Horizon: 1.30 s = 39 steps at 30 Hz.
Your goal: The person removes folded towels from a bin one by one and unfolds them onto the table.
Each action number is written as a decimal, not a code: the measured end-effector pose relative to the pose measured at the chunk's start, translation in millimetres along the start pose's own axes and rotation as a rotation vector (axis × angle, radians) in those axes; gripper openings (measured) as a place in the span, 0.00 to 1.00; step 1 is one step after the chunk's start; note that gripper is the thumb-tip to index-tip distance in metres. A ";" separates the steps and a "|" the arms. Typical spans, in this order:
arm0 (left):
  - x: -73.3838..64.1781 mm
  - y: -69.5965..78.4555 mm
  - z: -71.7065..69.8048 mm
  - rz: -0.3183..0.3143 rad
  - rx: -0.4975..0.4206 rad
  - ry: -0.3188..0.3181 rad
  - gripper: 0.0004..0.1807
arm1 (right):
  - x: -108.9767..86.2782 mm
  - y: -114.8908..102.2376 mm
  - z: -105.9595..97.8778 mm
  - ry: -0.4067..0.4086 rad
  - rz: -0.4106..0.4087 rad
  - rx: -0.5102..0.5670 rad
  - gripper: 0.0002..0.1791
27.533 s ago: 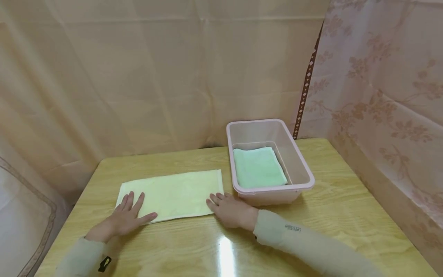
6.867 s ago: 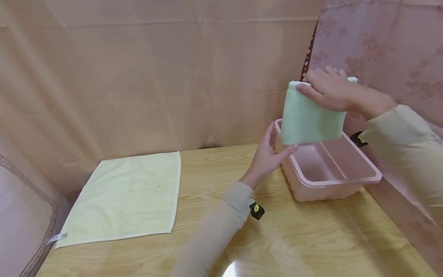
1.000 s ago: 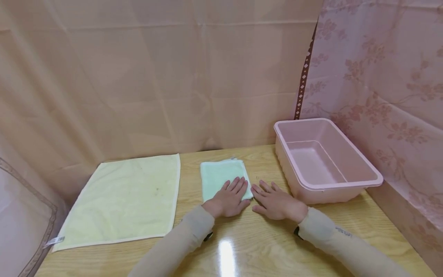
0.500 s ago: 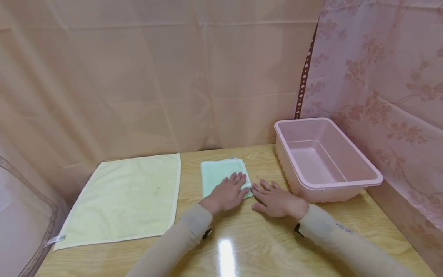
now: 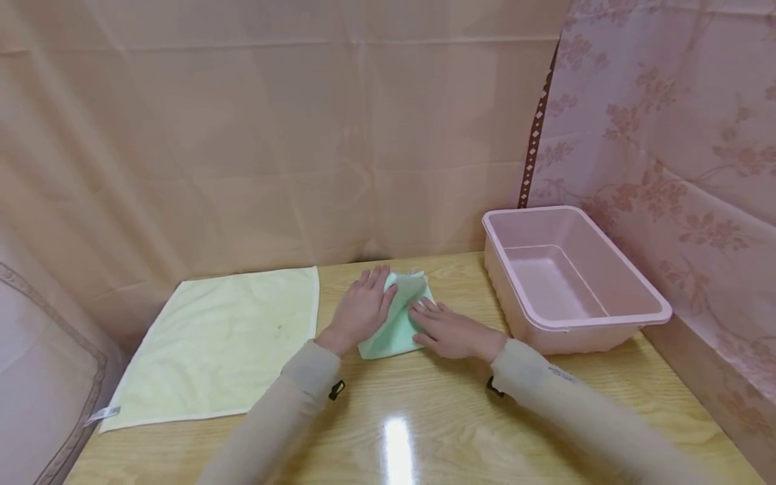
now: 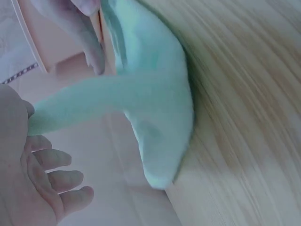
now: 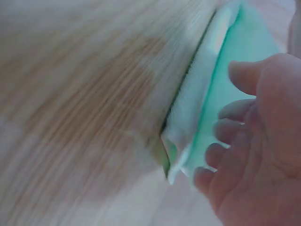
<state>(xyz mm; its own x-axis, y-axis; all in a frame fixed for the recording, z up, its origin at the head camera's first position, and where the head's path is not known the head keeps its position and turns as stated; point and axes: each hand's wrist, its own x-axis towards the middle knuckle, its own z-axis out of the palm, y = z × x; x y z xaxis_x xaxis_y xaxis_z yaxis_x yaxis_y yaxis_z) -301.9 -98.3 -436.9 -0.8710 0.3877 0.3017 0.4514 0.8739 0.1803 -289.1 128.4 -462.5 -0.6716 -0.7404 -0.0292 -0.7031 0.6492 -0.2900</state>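
A folded mint-green towel [image 5: 394, 337] lies mid-table in the head view. My left hand [image 5: 358, 311] pinches one upper layer of it between thumb and index finger, and in the left wrist view that lifted flap [image 6: 84, 103] stretches from the fingers down to the rest of the towel. The other fingers of this hand [image 6: 33, 174] stand loosely bent. On the towel's right side rests my right hand [image 5: 453, 331], fingers extended; in the right wrist view the same hand [image 7: 263, 132] shows relaxed fingers at the cloth's edge.
A pale yellow towel [image 5: 218, 343] is spread flat on the left of the wooden table [image 5: 442, 438], its white label [image 5: 104, 413] at the near left corner. At the right stands a pink plastic bin [image 5: 597, 321]. Beige and floral curtains hang behind and beside the table.
My left hand has moved up and left, raising a layer of the green towel that lay flat. The right hand has shifted left onto the towel. Earlier, the green towel was lifted from the bin.
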 end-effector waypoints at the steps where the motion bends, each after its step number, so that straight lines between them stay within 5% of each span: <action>1: -1.7 -3.4 -1.4 -0.012 0.008 0.003 0.32 | 6.1 -0.4 1.6 -0.010 -0.007 0.010 0.34; 8: -21.2 -29.0 -10.0 -0.069 0.069 0.085 0.31 | 22.7 -1.5 8.7 -0.177 0.083 -0.009 0.34; 11: -29.3 -40.5 -12.3 -0.081 0.111 0.126 0.30 | 19.3 -0.3 6.9 -0.194 0.117 -0.026 0.34; 16: -43.9 -54.2 -13.0 -0.142 0.181 0.108 0.29 | 8.8 7.6 3.5 -0.195 0.152 -0.028 0.34; 21: -58.1 -58.3 -4.6 -0.198 0.248 0.041 0.28 | -6.5 12.5 -2.8 -0.190 0.192 -0.002 0.33; 26: -70.1 -53.4 -2.5 -0.290 0.278 -0.191 0.31 | -18.1 14.7 -9.3 -0.203 0.243 -0.016 0.34; 29: -71.4 -48.6 -4.5 -0.307 0.226 -0.292 0.35 | -21.8 16.7 -13.3 -0.215 0.287 -0.020 0.34; 33: -62.7 -47.0 -9.1 -0.259 0.116 -0.330 0.44 | -19.3 19.1 -16.9 -0.194 0.337 -0.051 0.35; 39: -35.2 -51.2 -4.8 -0.297 -0.204 -0.347 0.53 | -0.3 18.7 -15.6 -0.133 0.392 -0.012 0.39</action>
<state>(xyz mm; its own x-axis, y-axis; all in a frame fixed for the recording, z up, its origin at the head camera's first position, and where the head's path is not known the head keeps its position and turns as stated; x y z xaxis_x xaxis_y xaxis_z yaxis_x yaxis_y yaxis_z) -293.4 -158.1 -452.3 -0.9653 0.2355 -0.1132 0.1724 0.8995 0.4013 -305.7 143.5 -453.0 -0.8535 -0.4525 -0.2586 -0.4037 0.8878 -0.2210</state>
